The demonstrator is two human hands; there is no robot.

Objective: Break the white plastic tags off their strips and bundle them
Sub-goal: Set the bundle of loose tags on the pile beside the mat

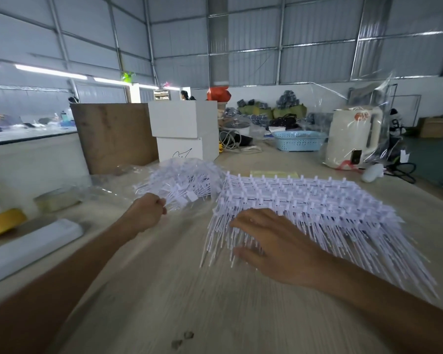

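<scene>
The strips point(304, 200), a thick stack with tags not yet snapped off, are lying at about 1 o'clock on the table point(189, 290); the loose tags point(182, 182) are heaped at 11 o'clock. The right hand point(269, 238) is resting flat, fingers spread, on the stack's near edge. The left hand point(146, 213) is curling at the heap's near edge, seemingly pinching tags, though blur hides the grip. Judging by this, a batch is being dropped; next, lifting off another strip.

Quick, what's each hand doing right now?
Left hand: curled, gripping loose white tags at the pile's edge.
Right hand: open, fingers spread on the stacked tag strips.
</scene>
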